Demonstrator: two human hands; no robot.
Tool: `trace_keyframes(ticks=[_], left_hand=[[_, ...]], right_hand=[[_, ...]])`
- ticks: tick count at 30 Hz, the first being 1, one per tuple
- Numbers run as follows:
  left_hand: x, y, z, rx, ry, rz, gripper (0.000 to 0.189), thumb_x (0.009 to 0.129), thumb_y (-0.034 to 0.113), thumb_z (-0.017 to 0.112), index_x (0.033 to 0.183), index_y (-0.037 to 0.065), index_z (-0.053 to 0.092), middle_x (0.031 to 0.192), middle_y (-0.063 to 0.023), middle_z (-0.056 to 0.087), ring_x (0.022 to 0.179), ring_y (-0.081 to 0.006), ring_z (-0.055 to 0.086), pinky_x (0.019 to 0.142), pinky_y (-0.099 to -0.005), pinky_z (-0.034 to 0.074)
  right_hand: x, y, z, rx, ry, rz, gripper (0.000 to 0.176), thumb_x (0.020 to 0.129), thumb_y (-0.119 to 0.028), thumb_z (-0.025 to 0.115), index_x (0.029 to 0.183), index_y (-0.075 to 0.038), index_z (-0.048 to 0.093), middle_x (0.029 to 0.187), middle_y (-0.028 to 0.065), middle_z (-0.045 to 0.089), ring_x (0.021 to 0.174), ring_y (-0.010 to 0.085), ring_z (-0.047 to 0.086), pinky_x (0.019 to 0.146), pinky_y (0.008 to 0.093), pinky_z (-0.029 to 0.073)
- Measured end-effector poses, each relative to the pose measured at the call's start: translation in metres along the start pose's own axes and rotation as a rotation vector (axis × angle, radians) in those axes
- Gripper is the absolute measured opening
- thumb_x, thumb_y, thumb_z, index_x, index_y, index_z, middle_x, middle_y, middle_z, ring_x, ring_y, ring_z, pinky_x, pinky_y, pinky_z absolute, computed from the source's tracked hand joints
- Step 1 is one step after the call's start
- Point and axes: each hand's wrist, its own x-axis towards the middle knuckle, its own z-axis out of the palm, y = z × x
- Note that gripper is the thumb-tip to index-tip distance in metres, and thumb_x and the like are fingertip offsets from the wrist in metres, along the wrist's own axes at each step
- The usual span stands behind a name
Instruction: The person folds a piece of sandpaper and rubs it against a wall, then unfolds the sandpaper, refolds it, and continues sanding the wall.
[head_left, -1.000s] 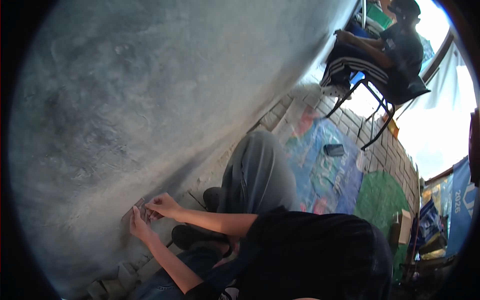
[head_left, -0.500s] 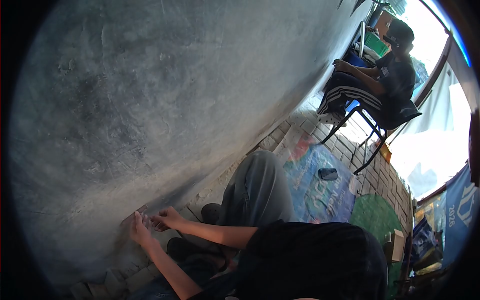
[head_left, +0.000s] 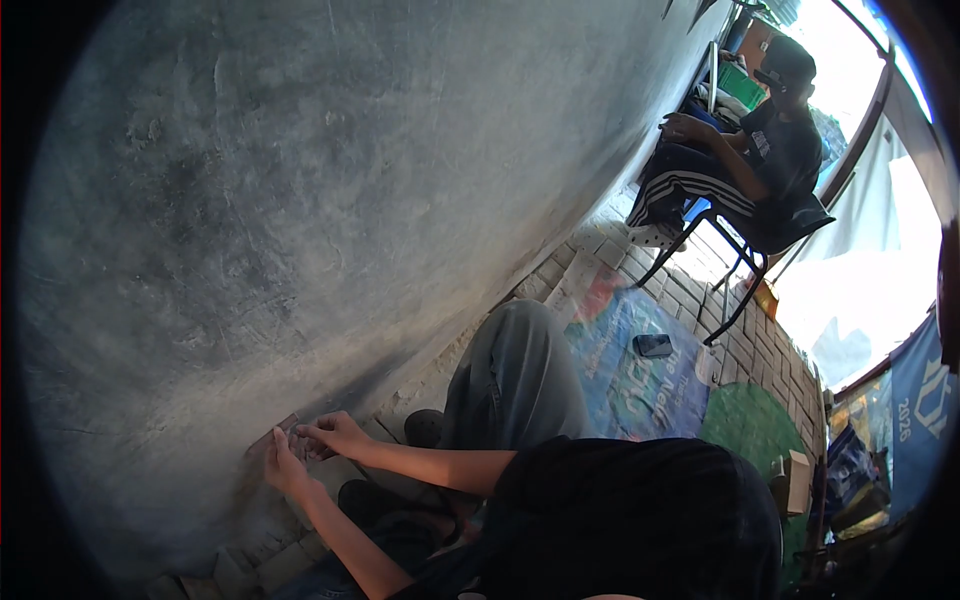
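My left hand is closed, fingers pointing up, low beside the grey wall. Right against it, my right hand has its fingertips pinched together. Between the fingers is a small pale thing; I cannot tell what it is. Just behind the fingertips, a thin flat brownish strip overlaps the foot of the wall. Both forearms are bare and extend from a black shirt. My bent knee in grey trousers rises to the right of the hands.
Brick paving runs along the wall. On it lie a printed banner sheet with a dark phone and a green mat. A cardboard box stands at the right. Another person sits on a black chair.
The view has shifted slightly. My hands stay together at the wall's foot, with the right fingers a little closer to the left fingertips.
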Motion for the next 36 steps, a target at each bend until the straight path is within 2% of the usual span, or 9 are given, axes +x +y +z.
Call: trace_keyframes(ticks=[3, 5, 8, 15, 18, 25, 28, 33, 36], left_hand=[[0.0, -0.001, 0.0, 0.009, 0.01, 0.021, 0.03, 0.082, 0.023, 0.062, 0.095, -0.003, 0.06, 0.089, -0.0099, 0.063, 0.08, -0.0181, 0.061, 0.063, -0.0258, 0.047], [-0.008, 0.004, 0.003, -0.084, -0.061, 0.032, 0.026, 0.083, 0.022, 0.06, 0.093, -0.002, 0.061, 0.082, -0.0073, 0.063, 0.071, -0.0133, 0.06, 0.056, -0.0229, 0.044], [-0.009, 0.006, 0.003, -0.016, -0.024, 0.059, 0.024, 0.084, 0.021, 0.059, 0.089, -0.002, 0.062, 0.076, -0.0052, 0.063, 0.063, -0.0095, 0.057, 0.051, -0.0225, 0.041], [-0.004, 0.003, 0.002, -0.034, -0.005, 0.061, 0.023, 0.083, 0.021, 0.061, 0.085, -0.002, 0.063, 0.074, -0.0049, 0.062, 0.06, -0.008, 0.055, 0.049, -0.0209, 0.039], [-0.004, 0.002, -0.001, -0.045, -0.076, 0.075, 0.024, 0.082, 0.021, 0.061, 0.09, -0.001, 0.063, 0.079, -0.0064, 0.063, 0.062, -0.0097, 0.057, 0.051, -0.0214, 0.043], [-0.007, 0.007, 0.0, -0.001, -0.073, 0.056, 0.023, 0.082, 0.021, 0.062, 0.087, -0.001, 0.063, 0.074, -0.0045, 0.062, 0.058, -0.0082, 0.054, 0.049, -0.0211, 0.041], [-0.004, 0.005, 0.002, -0.005, -0.04, 0.062, 0.023, 0.082, 0.022, 0.062, 0.084, 0.0, 0.062, 0.072, -0.0036, 0.061, 0.057, -0.0075, 0.053, 0.048, -0.0206, 0.04], [0.006, -0.003, -0.003, 0.009, -0.039, 0.122, 0.022, 0.082, 0.022, 0.062, 0.082, 0.0, 0.062, 0.071, -0.0037, 0.06, 0.057, -0.0074, 0.053, 0.047, -0.0208, 0.04], [-0.009, 0.022, 0.005, 0.031, -0.06, 0.156, 0.02, 0.083, 0.02, 0.061, 0.084, 0.0, 0.061, 0.073, -0.0047, 0.061, 0.059, -0.0088, 0.055, 0.047, -0.0219, 0.042]], right_hand=[[0.002, -0.005, 0.003, 0.021, -0.001, -0.013, 0.028, 0.084, -0.027, 0.06, 0.081, 0.001, 0.061, 0.069, 0.0049, 0.061, 0.058, 0.0097, 0.059, 0.054, 0.021, 0.049], [0.002, -0.008, 0.006, 0.029, 0.0, -0.022, 0.028, 0.084, -0.027, 0.06, 0.082, 0.001, 0.061, 0.069, 0.0048, 0.061, 0.057, 0.0097, 0.059, 0.054, 0.0213, 0.049], [0.003, -0.011, 0.01, 0.037, 0.005, -0.03, 0.029, 0.084, -0.027, 0.059, 0.083, 0.002, 0.061, 0.069, 0.0048, 0.061, 0.057, 0.0098, 0.059, 0.054, 0.0216, 0.049], [0.002, -0.009, 0.016, 0.046, 0.053, -0.074, 0.029, 0.085, -0.027, 0.058, 0.085, 0.002, 0.062, 0.07, 0.0045, 0.061, 0.058, 0.0097, 0.058, 0.053, 0.0211, 0.048], [0.004, -0.005, 0.018, 0.09, 0.074, -0.089, 0.029, 0.085, -0.029, 0.058, 0.086, 0.0, 0.062, 0.069, 0.0036, 0.061, 0.057, 0.009, 0.058, 0.053, 0.0203, 0.048], [0.0, -0.005, 0.023, 0.172, 0.113, -0.025, 0.029, 0.084, -0.031, 0.06, 0.082, -0.002, 0.062, 0.067, 0.0029, 0.06, 0.056, 0.0083, 0.057, 0.053, 0.0201, 0.047], [0.001, -0.004, 0.026, 0.183, 0.131, -0.049, 0.029, 0.083, -0.03, 0.061, 0.077, -0.001, 0.062, 0.065, 0.0031, 0.059, 0.054, 0.0083, 0.056, 0.05, 0.0202, 0.047], [-0.002, -0.015, 0.041, 0.195, 0.328, -0.052, 0.026, 0.084, -0.021, 0.059, 0.072, 0.002, 0.06, 0.06, 0.0032, 0.059, 0.048, 0.0083, 0.055, 0.043, 0.0215, 0.046], [-0.007, -0.024, 0.042, 0.174, 0.276, -0.134, 0.025, 0.086, -0.019, 0.057, 0.072, 0.003, 0.06, 0.06, 0.0038, 0.059, 0.049, 0.0089, 0.056, 0.043, 0.0222, 0.047]])
